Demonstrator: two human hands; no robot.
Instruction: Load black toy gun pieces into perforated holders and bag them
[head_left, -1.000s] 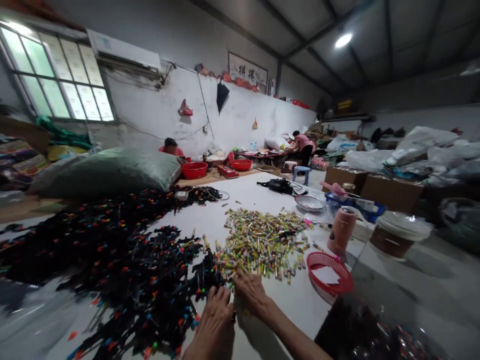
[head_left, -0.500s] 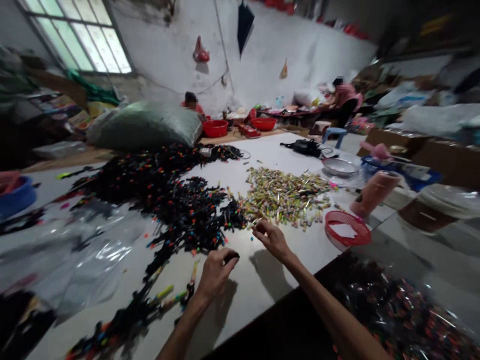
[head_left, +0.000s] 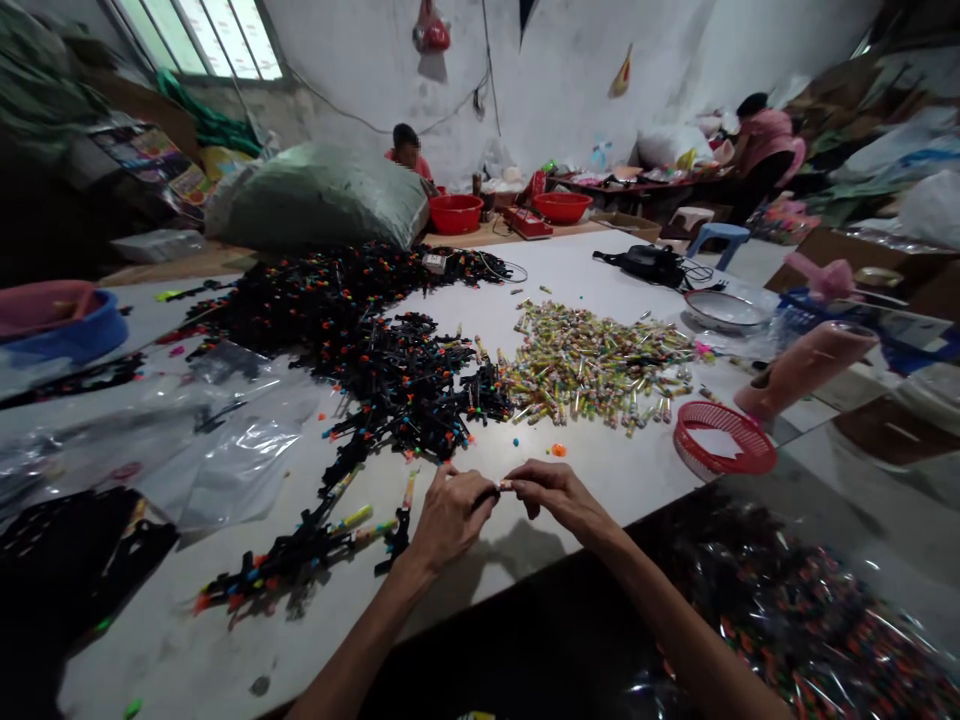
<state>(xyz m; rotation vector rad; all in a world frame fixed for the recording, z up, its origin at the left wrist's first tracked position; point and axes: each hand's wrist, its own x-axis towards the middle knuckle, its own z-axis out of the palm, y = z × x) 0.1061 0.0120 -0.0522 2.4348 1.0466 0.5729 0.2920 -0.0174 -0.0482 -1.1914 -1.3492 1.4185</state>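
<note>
My left hand (head_left: 454,515) is closed around a black plastic toy gun (head_left: 484,497), most of it hidden by the fingers. Between the thumb and fingers of my right hand (head_left: 559,495) is a small tube (head_left: 506,486), its end meeting the black piece. Just beyond my hands spreads a heap of black toy guns (head_left: 420,390) with orange and blue bits. To its right lies a pile of small yellowish tubes (head_left: 592,365). Several guns with tubes fitted (head_left: 300,550) lie left of my left forearm.
A red basket (head_left: 765,455) holding white paper stands at the right, near a pink cylinder (head_left: 814,370). Clear plastic bags (head_left: 247,450) cover the left side. Behind the heap rests a big green sack (head_left: 322,195). Two people sit or bend at the back.
My right hand has come back from the edge of the tube pile with a tube and now meets my left hand. The view has tilted downward.
</note>
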